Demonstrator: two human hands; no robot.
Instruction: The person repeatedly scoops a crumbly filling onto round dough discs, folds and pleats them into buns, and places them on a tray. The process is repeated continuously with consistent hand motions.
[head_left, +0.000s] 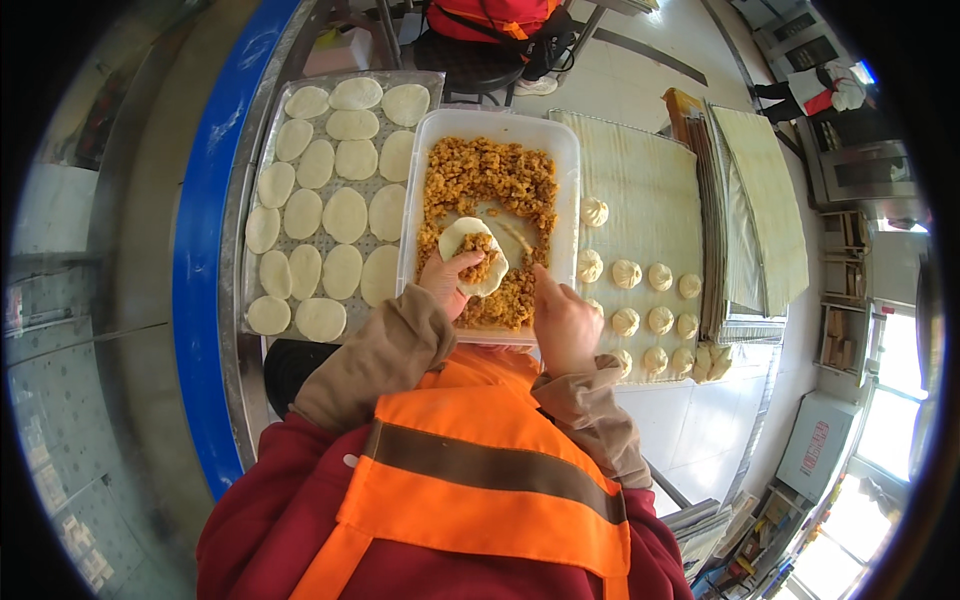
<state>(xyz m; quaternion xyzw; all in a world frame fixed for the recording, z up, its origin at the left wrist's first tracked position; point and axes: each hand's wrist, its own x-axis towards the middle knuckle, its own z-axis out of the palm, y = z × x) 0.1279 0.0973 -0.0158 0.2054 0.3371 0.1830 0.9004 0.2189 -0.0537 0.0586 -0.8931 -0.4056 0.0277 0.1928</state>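
My left hand (447, 284) cradles a round dough wrapper (462, 232), its thumb over the top. A mound of orange-brown crumbly filling (483, 262) lies on the wrapper. Both are above a rectangular white plastic tub (568, 180) of the same filling, which is heaped at the far end and scraped thin in the middle. My right hand (567, 322) is closed at the tub's right side, fingers pointing into it. From its fingertips a thin pale stick (515, 237) seems to reach into the tub; its grip end is hidden.
Left of the tub, flat dough wrappers (345, 216) lie in rows on a tray (262, 170). To the right, pleated buns (626, 274) sit on a lined tray (640, 160), beside stacked trays (755, 200). A seated person (490, 15) is across the table; another person (815, 92) stands farther right.
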